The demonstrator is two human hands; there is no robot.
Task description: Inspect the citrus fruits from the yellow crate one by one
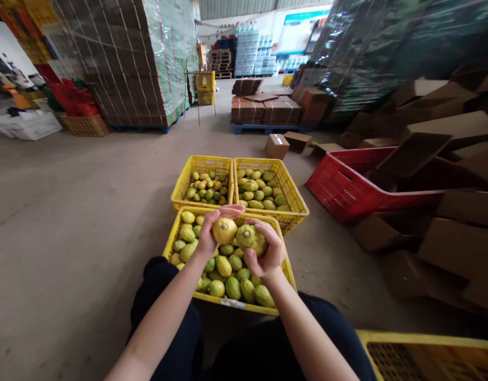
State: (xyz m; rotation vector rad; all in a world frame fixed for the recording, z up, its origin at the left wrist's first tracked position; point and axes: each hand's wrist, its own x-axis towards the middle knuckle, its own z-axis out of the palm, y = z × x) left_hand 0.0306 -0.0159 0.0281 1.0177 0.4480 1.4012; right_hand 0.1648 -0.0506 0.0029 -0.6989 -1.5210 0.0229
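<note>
My left hand holds a yellow fruit, its fingers curved over the top. Right beside it, my right hand grips a greener, bumpy fruit between thumb and fingers. Both fruits are held above the near yellow crate, which contains several yellow and green fruits. Behind it stand two more yellow crates, the left one and the right one, each with smaller-looking fruits inside.
A red crate with cardboard stands at the right, near a heap of open boxes. Part of another yellow crate shows at the lower right. Farther back are a small carton and wrapped pallet stacks.
</note>
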